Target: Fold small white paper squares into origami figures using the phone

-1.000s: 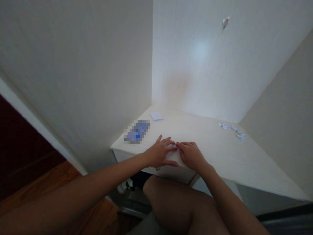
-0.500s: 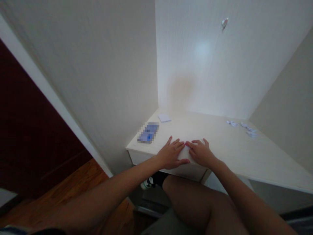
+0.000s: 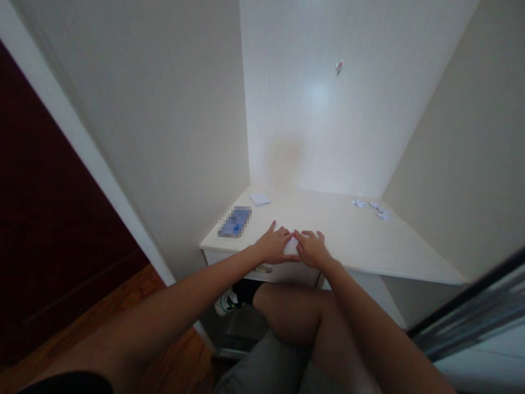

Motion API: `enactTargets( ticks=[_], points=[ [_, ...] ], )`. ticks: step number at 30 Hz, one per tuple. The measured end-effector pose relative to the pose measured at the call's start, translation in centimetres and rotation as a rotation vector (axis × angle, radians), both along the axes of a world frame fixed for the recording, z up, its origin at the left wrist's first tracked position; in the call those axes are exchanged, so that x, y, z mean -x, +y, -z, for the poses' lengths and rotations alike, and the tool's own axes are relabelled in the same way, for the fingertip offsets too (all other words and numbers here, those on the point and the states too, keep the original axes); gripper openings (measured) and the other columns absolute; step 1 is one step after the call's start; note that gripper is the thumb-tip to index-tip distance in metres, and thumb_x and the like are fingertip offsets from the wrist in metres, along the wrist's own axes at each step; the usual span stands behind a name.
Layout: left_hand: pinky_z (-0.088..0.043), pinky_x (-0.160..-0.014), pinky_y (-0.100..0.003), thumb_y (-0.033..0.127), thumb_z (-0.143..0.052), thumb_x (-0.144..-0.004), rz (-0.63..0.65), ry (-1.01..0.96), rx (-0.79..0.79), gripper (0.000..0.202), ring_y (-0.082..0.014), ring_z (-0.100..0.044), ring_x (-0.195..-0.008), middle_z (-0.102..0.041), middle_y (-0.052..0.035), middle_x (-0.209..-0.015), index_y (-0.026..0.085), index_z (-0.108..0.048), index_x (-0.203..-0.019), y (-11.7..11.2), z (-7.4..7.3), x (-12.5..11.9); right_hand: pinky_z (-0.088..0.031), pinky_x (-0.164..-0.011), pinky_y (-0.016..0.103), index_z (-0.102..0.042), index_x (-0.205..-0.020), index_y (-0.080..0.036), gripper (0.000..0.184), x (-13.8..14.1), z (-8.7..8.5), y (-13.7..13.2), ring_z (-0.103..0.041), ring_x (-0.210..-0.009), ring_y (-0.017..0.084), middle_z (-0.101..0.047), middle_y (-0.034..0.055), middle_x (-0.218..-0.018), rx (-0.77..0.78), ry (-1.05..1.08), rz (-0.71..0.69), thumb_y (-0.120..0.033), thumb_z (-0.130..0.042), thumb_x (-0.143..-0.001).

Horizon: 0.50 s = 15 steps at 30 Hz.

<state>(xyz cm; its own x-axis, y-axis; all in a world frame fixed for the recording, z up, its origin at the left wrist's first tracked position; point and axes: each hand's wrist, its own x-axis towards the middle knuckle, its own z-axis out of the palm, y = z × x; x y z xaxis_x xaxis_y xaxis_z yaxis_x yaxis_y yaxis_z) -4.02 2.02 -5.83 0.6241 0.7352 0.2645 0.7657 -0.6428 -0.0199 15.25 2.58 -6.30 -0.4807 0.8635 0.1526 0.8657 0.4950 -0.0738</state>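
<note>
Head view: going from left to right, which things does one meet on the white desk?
Pixelated blue rectangular item, white paper pad, white paper between the left hand and the right hand, cluster of small white pieces.

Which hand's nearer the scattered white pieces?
Right. The right hand is left of the white pieces, closer to the body; the left hand is farther left.

Left hand (image 3: 270, 245) and right hand (image 3: 312, 249) are bare, forearms (image 3: 197, 293) too. Black sleeve (image 3: 74, 383) shows on the left. Shorts (image 3: 262, 366) are grey. Sock (image 3: 246, 291) is black; shoe (image 3: 223, 304) is white with black and greenish patches.
</note>
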Motion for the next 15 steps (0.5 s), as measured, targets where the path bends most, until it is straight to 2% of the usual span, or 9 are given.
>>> enactTargets(
  ticks=[3,7,10,13,15],
  points=[
    [-0.016,-0.12,-0.063,0.086,-0.042,-0.082,-0.025,-0.031,0.022,0.093,-0.0339,-0.054,-0.128,-0.064,-0.0195,-0.131,0.013,-0.055,-0.138,0.0,-0.1,-0.1,-0.018,-0.116,0.063,-0.042,-0.151,-0.023,0.052,0.0,-0.2,-0.1,-0.04,-0.143,0.027,-0.049,0.0116,-0.155,0.02,0.001,0.029,-0.026,-0.032,-0.1],
    [-0.014,-0.119,-0.065,0.088,-0.041,-0.08,-0.055,-0.034,0.032,0.097,-0.0367,-0.051,-0.131,-0.061,-0.0207,-0.136,0.013,-0.054,-0.139,-0.5,0.3,-0.2,-0.012,-0.116,0.066,-0.045,-0.149,-0.025,0.05,0.2,-0.9,0.0,-0.041,-0.142,0.027,-0.057,0.0112,-0.148,0.067,0.005,0.044,-0.029,-0.034,-0.1],
    [-0.01,-0.119,-0.066,0.089,-0.041,-0.079,-0.083,-0.027,0.064,0.103,-0.0414,-0.039,-0.143,-0.049,-0.0222,-0.151,0.013,-0.046,-0.149,-1.1,0.9,0.0,-0.013,-0.115,0.069,-0.048,-0.146,-0.026,0.048,0.3,-1.3,0.2,-0.04,-0.142,0.028,-0.057,0.0127,-0.147,0.107,0.017,0.072,-0.032,-0.032,-0.102],
    [-0.005,-0.121,-0.064,0.09,-0.039,-0.079,-0.101,-0.022,0.103,0.108,-0.0432,-0.022,-0.152,-0.034,-0.0185,-0.163,0.016,-0.032,-0.158,-1.9,1.3,0.2,-0.015,-0.114,0.069,-0.047,-0.147,-0.027,0.048,0.5,-1.2,0.3,-0.04,-0.142,0.029,-0.055,0.0125,-0.149,0.136,0.028,0.091,-0.032,-0.032,-0.102],
    [-0.002,-0.121,-0.063,0.089,-0.039,-0.08,-0.112,-0.021,0.129,0.109,-0.0434,-0.017,-0.153,-0.03,-0.0166,-0.165,0.017,-0.027,-0.16,-2.2,1.3,0.2,-0.016,-0.115,0.068,-0.044,-0.151,-0.027,0.051,0.4,-1.1,0.3,-0.039,-0.143,0.029,-0.052,0.0122,-0.152,0.144,0.035,0.095,-0.031,-0.033,-0.101]
  ],
)
